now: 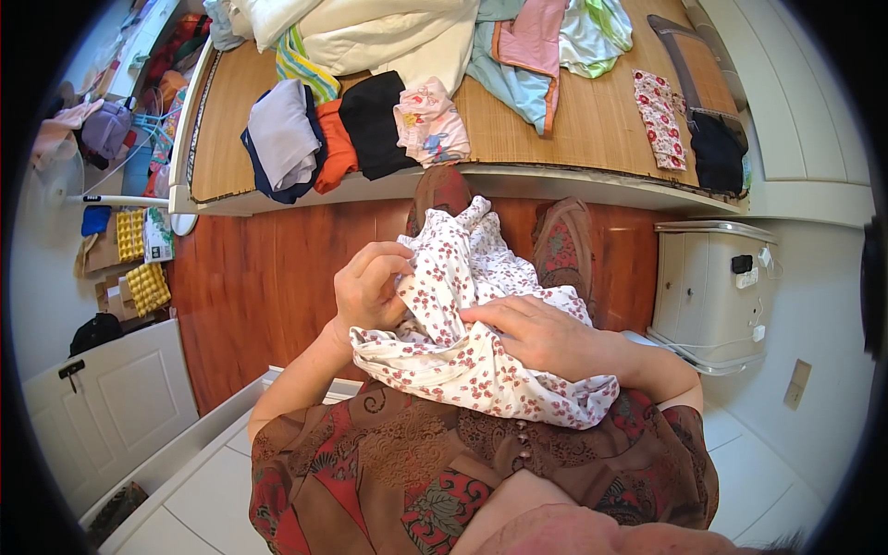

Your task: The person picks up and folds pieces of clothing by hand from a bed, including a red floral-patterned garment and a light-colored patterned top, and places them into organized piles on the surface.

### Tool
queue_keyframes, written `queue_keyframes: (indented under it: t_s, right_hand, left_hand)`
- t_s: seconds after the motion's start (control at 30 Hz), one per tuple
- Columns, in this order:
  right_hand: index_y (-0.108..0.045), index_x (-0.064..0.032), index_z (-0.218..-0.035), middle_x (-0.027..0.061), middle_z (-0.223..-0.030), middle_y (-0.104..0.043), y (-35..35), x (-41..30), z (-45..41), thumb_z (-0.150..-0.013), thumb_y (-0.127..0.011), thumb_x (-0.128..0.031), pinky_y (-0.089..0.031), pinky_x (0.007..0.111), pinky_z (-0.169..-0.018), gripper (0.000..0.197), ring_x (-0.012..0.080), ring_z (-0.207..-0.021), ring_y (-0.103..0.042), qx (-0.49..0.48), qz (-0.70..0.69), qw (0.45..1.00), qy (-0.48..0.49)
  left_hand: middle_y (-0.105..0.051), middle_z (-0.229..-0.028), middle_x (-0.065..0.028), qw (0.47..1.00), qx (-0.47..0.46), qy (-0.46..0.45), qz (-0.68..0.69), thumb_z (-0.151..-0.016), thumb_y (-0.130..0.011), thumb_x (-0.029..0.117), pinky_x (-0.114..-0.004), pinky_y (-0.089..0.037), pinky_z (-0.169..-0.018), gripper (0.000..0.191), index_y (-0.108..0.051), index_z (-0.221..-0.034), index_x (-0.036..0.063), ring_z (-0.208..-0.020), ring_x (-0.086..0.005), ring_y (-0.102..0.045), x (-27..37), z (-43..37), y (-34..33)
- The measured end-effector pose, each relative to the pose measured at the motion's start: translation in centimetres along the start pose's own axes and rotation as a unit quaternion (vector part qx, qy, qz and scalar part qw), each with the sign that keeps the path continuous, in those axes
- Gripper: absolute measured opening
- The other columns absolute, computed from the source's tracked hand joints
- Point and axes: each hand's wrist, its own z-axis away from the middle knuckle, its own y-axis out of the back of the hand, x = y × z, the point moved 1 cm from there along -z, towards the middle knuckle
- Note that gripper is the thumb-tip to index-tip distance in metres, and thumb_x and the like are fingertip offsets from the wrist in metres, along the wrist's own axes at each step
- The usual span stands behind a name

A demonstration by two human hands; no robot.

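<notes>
A white garment with small reddish-brown printed flowers (444, 291) is bunched up in front of my torso, its far part hanging above my legs. My left hand (374, 284) has its curled fingers on the left edge of the cloth. Across the middle of the garment lies my right hand (534, 336), fingers pointing left and cloth gathered beneath them; its thumb is hidden. The near folds rest against my brown and red patterned top (395, 444).
Ahead is a bed with a woven mat (590, 118). Along its edge lie folded grey (283, 132), black (374, 125) and pink (433, 125) clothes. Floral cloth (659, 121) lies farther right. A beige cabinet (707, 291) stands at right, a white door (118, 374) at left.
</notes>
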Motion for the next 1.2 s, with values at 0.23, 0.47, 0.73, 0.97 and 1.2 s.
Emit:
queue_keyframes:
  t_s: [0.23,0.47,0.73,0.97,1.2]
  right_hand:
    - [-0.053,0.0071,-0.117,0.0158,-0.125,-0.051,0.4,0.0,0.0,-0.09,-0.05,-0.012,-0.045,0.041,-0.092,0.033,0.0295,-0.109,-0.052,-0.073,-0.035,0.996,-0.026]
    - [-0.048,0.0107,-0.12,0.0228,-0.134,-0.046,2.0,1.3,-1.8,-0.089,-0.047,-0.006,-0.047,0.038,-0.09,0.036,0.0368,-0.109,-0.056,-0.172,-0.165,0.963,-0.128]
    - [-0.061,0.0074,-0.086,0.0229,-0.085,-0.063,-0.7,4.2,-4.9,-0.078,-0.056,-0.008,-0.051,0.042,-0.073,0.018,0.0376,-0.084,-0.064,-0.227,-0.085,0.97,0.017]
    - [-0.062,0.0031,-0.09,0.0197,-0.079,-0.063,-2.8,3.6,-4.5,-0.082,-0.056,-0.019,-0.051,0.044,-0.071,0.024,0.0344,-0.076,-0.064,-0.175,-0.163,0.963,-0.122]
    - [-0.06,0.0029,-0.094,0.0197,-0.084,-0.062,-2.9,2.6,-4.9,-0.083,-0.054,-0.021,-0.05,0.043,-0.074,0.026,0.0336,-0.08,-0.063,-0.162,-0.165,0.972,-0.046]
  left_hand:
    - [-0.06,-0.08,-0.0086,1.0,-0.021,-0.006,0.001,-0.059,-0.069,0.001,-0.032,-0.047,-0.06,0.027,-0.056,-0.083,0.0062,-0.072,-0.0273,-0.058,-1.5,0.7,0.2]
    - [-0.059,-0.081,-0.0095,0.996,-0.076,-0.029,-0.041,-0.063,-0.068,0.004,-0.035,-0.047,-0.067,0.028,-0.066,-0.092,0.0062,-0.075,-0.0276,-0.058,-2.3,0.8,1.0]
    - [-0.062,-0.087,-0.0089,0.972,-0.033,0.099,0.209,-0.084,-0.056,-0.002,-0.029,-0.047,-0.079,0.01,-0.057,-0.093,0.0011,-0.088,-0.0199,-0.061,-3.7,3.1,-0.2]
    - [-0.056,-0.067,-0.0015,0.965,0.04,0.207,0.158,-0.085,-0.057,-0.002,-0.023,-0.041,-0.052,0.009,-0.052,-0.09,0.003,-0.059,-0.0059,-0.049,-3.4,5.5,-0.1]
    - [-0.051,-0.063,-0.0058,0.985,-0.12,-0.108,-0.067,-0.067,-0.08,0.032,-0.035,-0.042,-0.049,0.038,-0.053,-0.08,0.0086,-0.055,-0.0258,-0.055,-3.8,3.1,4.4]
